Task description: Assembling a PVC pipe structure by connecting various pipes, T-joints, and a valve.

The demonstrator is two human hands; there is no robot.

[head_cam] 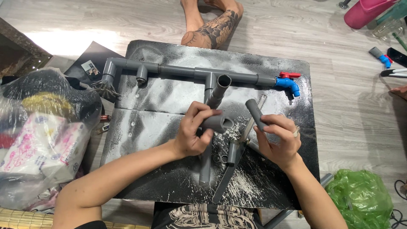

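Left hand (193, 135) clenched round grey pipe fitting (218, 123), open mouth toward 3 o'clock; right hand (277, 140) pinches short pipe (255, 113), axis 11–5, probably nearer.

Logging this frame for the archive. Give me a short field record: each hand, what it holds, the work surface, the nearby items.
left hand: left hand closed around a grey pipe fitting, open end facing right
right hand: right hand pinching a short grey pipe piece, tilted, a ring on one finger
surface: black board dusted with white powder
on board: grey pipe assembly with a blue tap at its right end; loose pipe lengths
left of board: plastic bag of packets
lower right: green bag
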